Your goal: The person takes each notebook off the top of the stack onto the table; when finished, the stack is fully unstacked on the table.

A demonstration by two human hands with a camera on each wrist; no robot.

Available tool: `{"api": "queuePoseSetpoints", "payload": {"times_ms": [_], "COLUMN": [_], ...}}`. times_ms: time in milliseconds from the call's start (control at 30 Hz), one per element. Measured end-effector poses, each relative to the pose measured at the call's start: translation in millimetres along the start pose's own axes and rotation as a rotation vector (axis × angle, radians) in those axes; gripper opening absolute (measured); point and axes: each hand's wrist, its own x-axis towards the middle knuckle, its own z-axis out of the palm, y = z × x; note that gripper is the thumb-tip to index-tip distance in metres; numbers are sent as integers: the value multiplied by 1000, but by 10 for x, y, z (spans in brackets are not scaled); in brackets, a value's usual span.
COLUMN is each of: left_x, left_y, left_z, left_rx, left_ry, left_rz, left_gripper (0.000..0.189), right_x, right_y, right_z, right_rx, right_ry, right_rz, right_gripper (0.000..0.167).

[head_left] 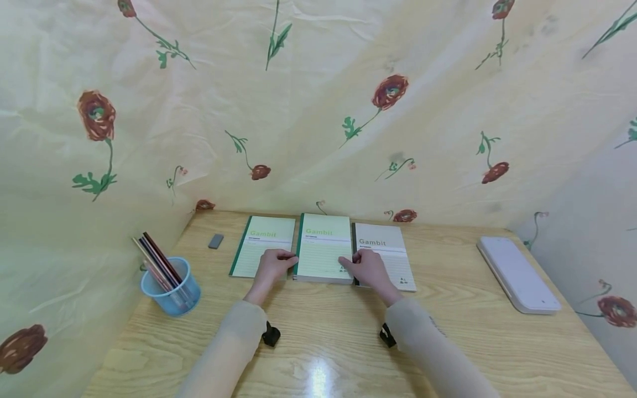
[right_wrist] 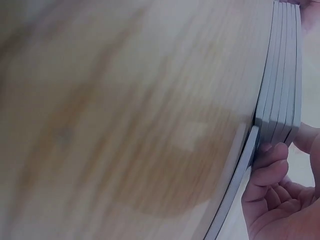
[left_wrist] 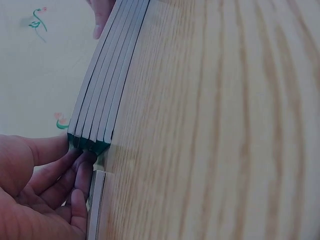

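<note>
A stack of several Gambit notebooks (head_left: 323, 240) with green spines lies in the middle of the row at the back of the table. My left hand (head_left: 272, 264) holds its left side, thumb at the upper edge and curled fingers against the spines, as the left wrist view shows on the stacked notebooks (left_wrist: 102, 85). On the opposite side my right hand (head_left: 370, 266) grips the page edges, its fingers (right_wrist: 270, 172) curled low beside the stack. Under my left hand is a green-spined notebook (head_left: 256, 254); under my right, a dark-spined notebook (head_left: 390, 260).
A blue cup (head_left: 171, 298) of pencils (head_left: 159, 262) stands at the left edge. Near the back left lies a small grey eraser (head_left: 215, 241). A white, rounded, long case (head_left: 517, 273) rests at the right. Flowered cloth (head_left: 318, 110) hangs behind the wooden table (head_left: 328, 342).
</note>
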Motion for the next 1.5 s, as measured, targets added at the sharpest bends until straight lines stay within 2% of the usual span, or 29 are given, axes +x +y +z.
{"api": "queuePoseSetpoints", "payload": {"times_ms": [467,667,867,967,1200,1333,1500], "left_x": [-33,-51,-52,-41,-38,-49,-54], "left_y": [9,11,18,14,6,5,2], "left_z": [-14,-7,2,9,7,-1,-1], "left_rx": [1,-8,-6,2,9,-6,-12], "left_ry": [-3,-3,-3,0,-3,2,3], "left_rz": [33,40,25,15,37,42,39], "left_gripper": [23,22,22,22,21,19,19], "right_x": [2,5,15,13,-13,-48,-107], "right_y": [-34,-8,84,163,369,543,842], "right_z": [17,-17,-112,-189,-452,-699,-1062], "right_rx": [6,7,27,65,240,261,261], "right_ry": [30,31,27,13,5,-8,-39], "right_rz": [15,92,110,143,266,295,285], "right_gripper": [33,32,34,38,46,57,70]}}
